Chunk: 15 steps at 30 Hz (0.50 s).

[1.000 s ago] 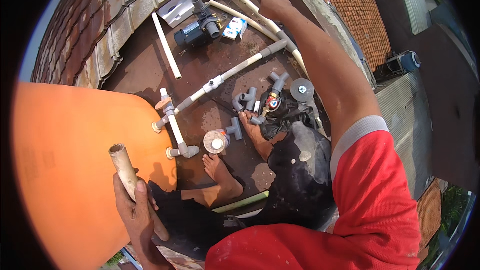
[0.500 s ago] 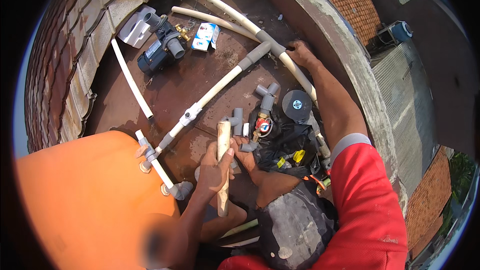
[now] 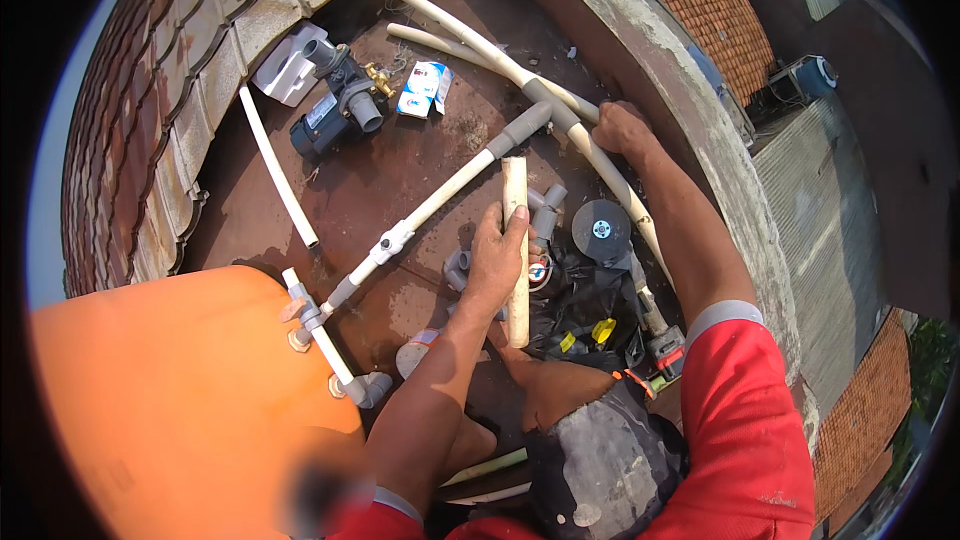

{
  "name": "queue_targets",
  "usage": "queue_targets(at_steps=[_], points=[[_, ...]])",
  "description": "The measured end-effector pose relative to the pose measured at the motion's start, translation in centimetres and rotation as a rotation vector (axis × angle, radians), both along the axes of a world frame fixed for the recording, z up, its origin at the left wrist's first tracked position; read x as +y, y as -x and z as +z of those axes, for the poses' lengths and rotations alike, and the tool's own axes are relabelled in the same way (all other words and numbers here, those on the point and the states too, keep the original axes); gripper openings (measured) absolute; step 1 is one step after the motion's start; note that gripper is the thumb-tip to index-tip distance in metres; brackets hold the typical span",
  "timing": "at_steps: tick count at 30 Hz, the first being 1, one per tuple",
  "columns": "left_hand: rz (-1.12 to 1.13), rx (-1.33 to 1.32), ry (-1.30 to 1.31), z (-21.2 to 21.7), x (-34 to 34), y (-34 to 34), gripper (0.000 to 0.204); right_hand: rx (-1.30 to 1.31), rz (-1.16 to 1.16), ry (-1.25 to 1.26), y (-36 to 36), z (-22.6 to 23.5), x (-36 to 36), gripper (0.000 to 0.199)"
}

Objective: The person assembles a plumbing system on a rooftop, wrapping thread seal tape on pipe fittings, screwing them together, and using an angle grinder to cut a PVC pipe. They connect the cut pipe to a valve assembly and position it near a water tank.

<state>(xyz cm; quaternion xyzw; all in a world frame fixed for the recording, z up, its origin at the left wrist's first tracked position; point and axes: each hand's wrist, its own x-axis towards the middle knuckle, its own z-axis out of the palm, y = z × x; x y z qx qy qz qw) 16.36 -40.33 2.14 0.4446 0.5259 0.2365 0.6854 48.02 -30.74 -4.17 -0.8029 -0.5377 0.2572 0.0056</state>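
My left hand (image 3: 497, 252) is wrapped around a short cream pipe piece (image 3: 516, 240), held roughly upright above the loose fittings. At the far right, my right hand (image 3: 622, 128) is closed on the end of a longer cream pipe (image 3: 450, 46). That pipe crosses the installed pipe run (image 3: 612, 172) close to the grey tee (image 3: 550, 100). From the tee a white pipe with an inline valve (image 3: 391, 241) slopes down toward the orange tank (image 3: 180, 390). Grey elbow fittings (image 3: 546, 208) and a red-and-white round gauge (image 3: 538, 271) lie behind the held piece, partly hidden.
A dark water pump (image 3: 338, 108) and a small blue-and-white box (image 3: 424, 88) sit at the back. An angle grinder with a black disc (image 3: 600, 228) lies beside a black plastic bag (image 3: 570, 310). A concrete parapet (image 3: 700, 130) borders the right; roof tiles (image 3: 190, 60) the left.
My left hand has lifted the short pipe piece forward and to the right. My right hand has drawn the longer pipe to the right, and its far end has shifted with it.
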Motion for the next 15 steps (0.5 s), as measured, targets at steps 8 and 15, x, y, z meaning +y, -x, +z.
queue_targets(at_steps=[8,15], points=[[0.152,-0.141,0.094,0.0,0.9,2.0,0.037,0.037,-0.226,-0.152,0.1,-1.5,-9.5,0.043],[0.312,-0.262,0.2,1.1,0.1,0.9,0.039,-0.005,-0.224,-0.169,-0.6,-2.1,-12.2,0.046]])
